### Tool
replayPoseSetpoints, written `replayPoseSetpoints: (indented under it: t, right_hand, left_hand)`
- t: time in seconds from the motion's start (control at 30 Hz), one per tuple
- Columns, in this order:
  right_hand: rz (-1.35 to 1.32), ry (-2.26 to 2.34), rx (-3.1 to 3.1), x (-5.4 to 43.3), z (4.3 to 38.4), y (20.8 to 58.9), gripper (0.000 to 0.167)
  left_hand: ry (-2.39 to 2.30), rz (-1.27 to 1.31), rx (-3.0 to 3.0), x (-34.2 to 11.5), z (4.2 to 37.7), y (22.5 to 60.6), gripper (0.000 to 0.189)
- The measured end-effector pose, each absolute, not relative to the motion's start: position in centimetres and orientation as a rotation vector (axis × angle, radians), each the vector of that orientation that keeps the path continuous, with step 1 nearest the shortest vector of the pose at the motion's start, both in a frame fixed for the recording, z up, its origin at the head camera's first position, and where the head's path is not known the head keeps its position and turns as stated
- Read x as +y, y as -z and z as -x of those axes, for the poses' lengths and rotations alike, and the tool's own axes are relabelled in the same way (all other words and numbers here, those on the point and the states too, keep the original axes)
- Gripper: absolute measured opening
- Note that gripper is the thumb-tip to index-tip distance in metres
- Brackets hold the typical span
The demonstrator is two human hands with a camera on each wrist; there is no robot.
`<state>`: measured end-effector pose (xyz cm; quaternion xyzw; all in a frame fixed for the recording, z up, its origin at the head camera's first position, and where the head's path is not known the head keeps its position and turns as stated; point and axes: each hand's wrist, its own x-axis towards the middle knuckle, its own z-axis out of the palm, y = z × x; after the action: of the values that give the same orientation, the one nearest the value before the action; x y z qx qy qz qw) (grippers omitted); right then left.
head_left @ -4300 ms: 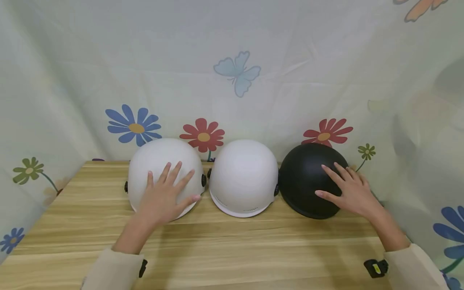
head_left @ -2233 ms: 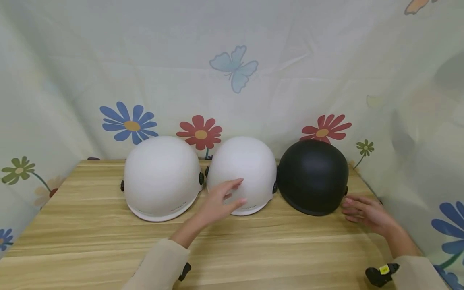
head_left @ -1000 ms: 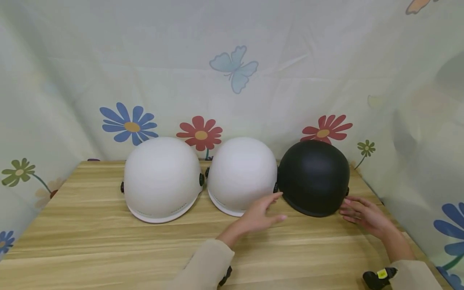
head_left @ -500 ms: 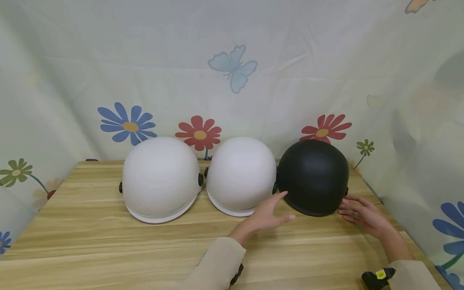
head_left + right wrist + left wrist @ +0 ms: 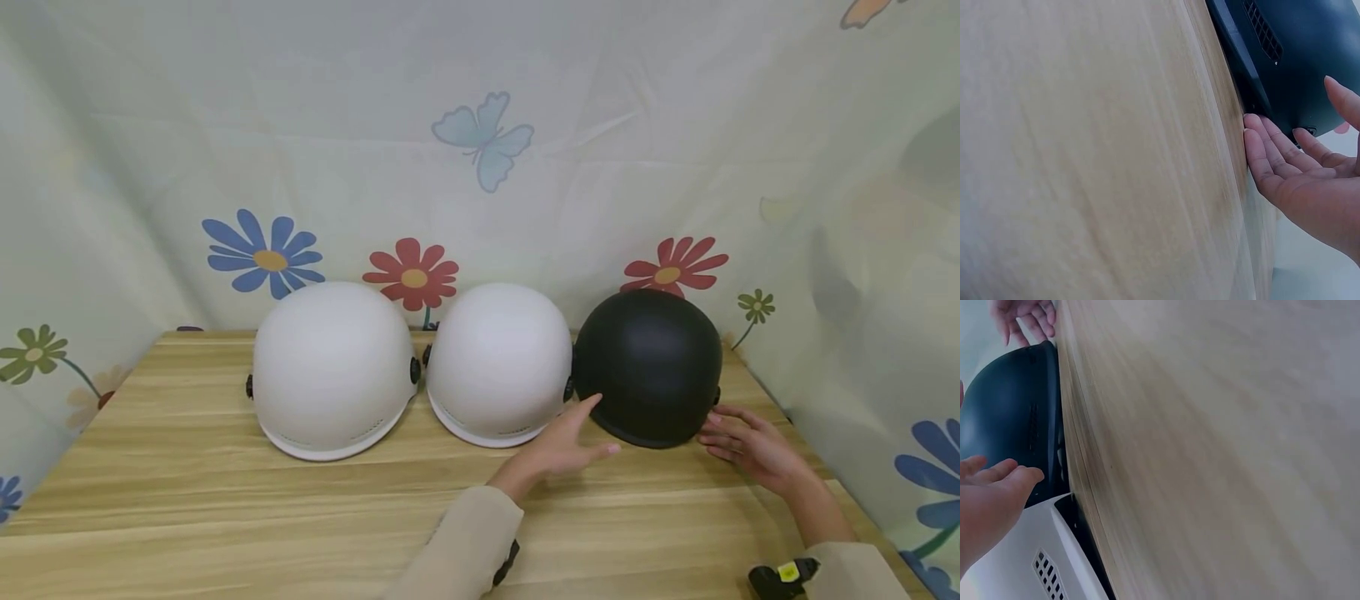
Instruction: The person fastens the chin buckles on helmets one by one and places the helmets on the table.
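Three helmets stand in a row, dome up, on the wooden table: a white one (image 5: 330, 367) at left, another white one (image 5: 498, 354) in the middle, and a black one (image 5: 648, 367) at right. My left hand (image 5: 558, 446) hovers low in front of the gap between the middle and black helmets, thumb and fingers spread apart. On the other side my right hand (image 5: 753, 450) has its fingertips at the black helmet's lower right edge. The right wrist view shows those fingers (image 5: 1272, 150) loosely bent by the rim, palm upward. Neither hand grips anything.
Behind the helmets hangs a pale curtain (image 5: 360, 167) printed with flowers and a butterfly. It also covers the right side, close to my right arm. The wooden table (image 5: 187, 500) stretches in front of the row.
My left hand has moved right, from the left white helmet past the middle one to the black helmet's left side. My right hand came down from the black dome to its right edge.
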<state>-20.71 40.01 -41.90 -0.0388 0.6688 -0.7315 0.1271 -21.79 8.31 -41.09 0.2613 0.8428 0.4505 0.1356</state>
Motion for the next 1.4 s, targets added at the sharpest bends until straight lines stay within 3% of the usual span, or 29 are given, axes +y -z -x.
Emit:
replayPoseSetpoints:
  t: [1.4]
  right_hand:
    - [0.128, 2.182, 1.894, 40.3, 20.5, 42.2, 0.020]
  left_hand:
    - [-1.121, -0.874, 2.443, 9.2, 23.0, 41.6, 0.079]
